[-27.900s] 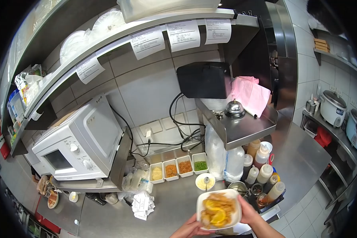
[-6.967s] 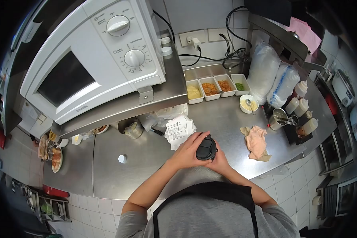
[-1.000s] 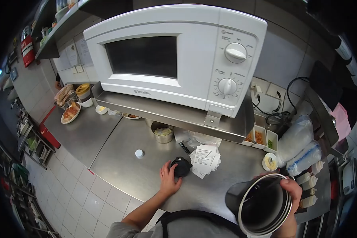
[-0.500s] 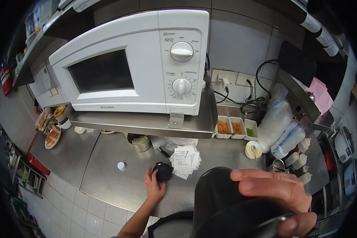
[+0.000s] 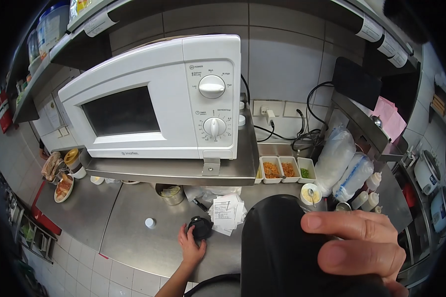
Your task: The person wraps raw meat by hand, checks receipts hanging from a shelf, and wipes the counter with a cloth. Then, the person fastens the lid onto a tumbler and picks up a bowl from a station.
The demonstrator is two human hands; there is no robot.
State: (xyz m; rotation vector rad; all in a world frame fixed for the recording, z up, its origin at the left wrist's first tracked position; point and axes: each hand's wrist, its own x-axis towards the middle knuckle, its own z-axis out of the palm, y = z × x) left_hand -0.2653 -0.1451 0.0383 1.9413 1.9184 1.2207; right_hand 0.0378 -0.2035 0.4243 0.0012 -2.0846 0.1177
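Close to the camera, my right hand (image 5: 364, 245) is wrapped round a large black tumbler (image 5: 282, 242), whose rim is out of sight. My left hand (image 5: 192, 247) rests on the steel counter (image 5: 139, 227), its fingers against a black lid (image 5: 200, 228). Whether those fingers grip the lid or only touch it is hard to tell. Right of the lid lies a pile of white paper slips (image 5: 226, 213). A small white cap (image 5: 150, 223) stands to the left of the lid.
A white microwave (image 5: 171, 104) sits on a raised steel shelf. Behind the counter are a metal pot (image 5: 171, 193), food trays (image 5: 287, 170), a bowl with a spoon (image 5: 310, 194), plastic-wrapped stacks (image 5: 335, 157) and squeeze bottles (image 5: 372, 200). A plate of food (image 5: 64, 188) is far left.
The tumbler has been raised towards the camera and tipped, so its open mouth no longer shows. My left hand remains at the lid. The view has shifted, with the microwave now further left.
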